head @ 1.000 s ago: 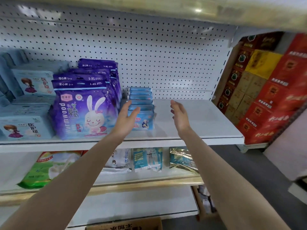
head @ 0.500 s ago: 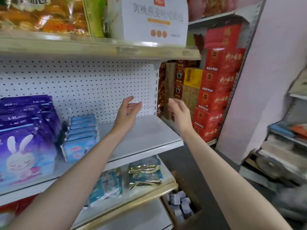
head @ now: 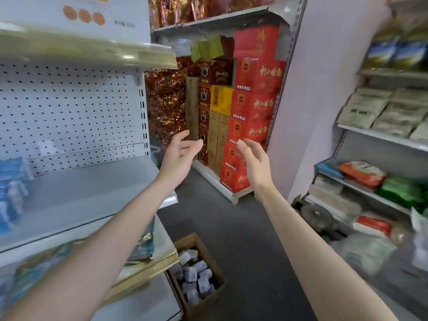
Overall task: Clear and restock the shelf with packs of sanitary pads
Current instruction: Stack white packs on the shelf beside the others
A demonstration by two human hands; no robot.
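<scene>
Here, in the head view, both bare forearms reach forward. The left hand [head: 183, 156] is spread loosely, fingers relaxed and slightly bent, palm turned toward the other hand, holding nothing. The right hand [head: 253, 163] mirrors it just beside, palm facing left, fingers loose, gripping nothing. The fingertips of the two hands are near each other but apart.

To the left of the left hand and a little below it runs the white shelf [head: 81, 195], its near right corner under the left wrist. Far to the left of that hand, at the picture's edge, the blue packs [head: 11, 193] stand on the shelf, too blurred for any print to be read. Behind them, level with the left hand, rises the white pegboard [head: 69, 107]. Up and to the left of the left hand hangs a white sign [head: 92, 12] with three orange dots and a short grey line of print that cannot be read.

Straight beyond both hands are stacked red cartons [head: 253, 105] bearing gold Chinese characters, blurred past reading, with a yellow carton [head: 221, 99] beside them. Below the hands, on the grey floor [head: 250, 239], sits an open cardboard box [head: 201, 306] holding small pale purple packs [head: 194, 274]. Well to the right of the right hand, green packs [head: 403, 191] lie on another rack
</scene>
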